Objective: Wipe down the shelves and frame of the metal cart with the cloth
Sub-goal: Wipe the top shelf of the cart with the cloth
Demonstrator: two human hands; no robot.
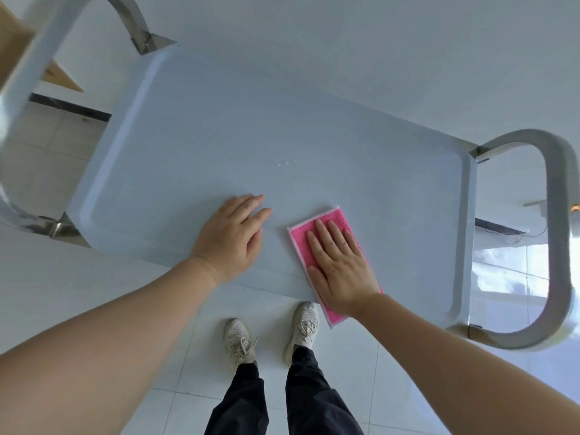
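Right hand [340, 268] flat, fingers straight, pressing on pink cloth [317, 243] with pale edging; cloth lies on near edge of cart's top shelf [219, 136], its near end overhanging the edge. Left hand [232, 235] also flat, fingers loosely together, palm down on bare shelf just beside cloth, not touching it. Few water droplets [285, 163] mid-shelf beyond the hands. Curved metal handle [558, 240] at shelf's right end, another frame loop [34, 58] at left. Beige sneakers [301, 328] on white tile floor [345, 372] below.

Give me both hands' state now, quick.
Left hand: open, flat on the cart's top shelf.
Right hand: open, pressing the pink cloth flat.
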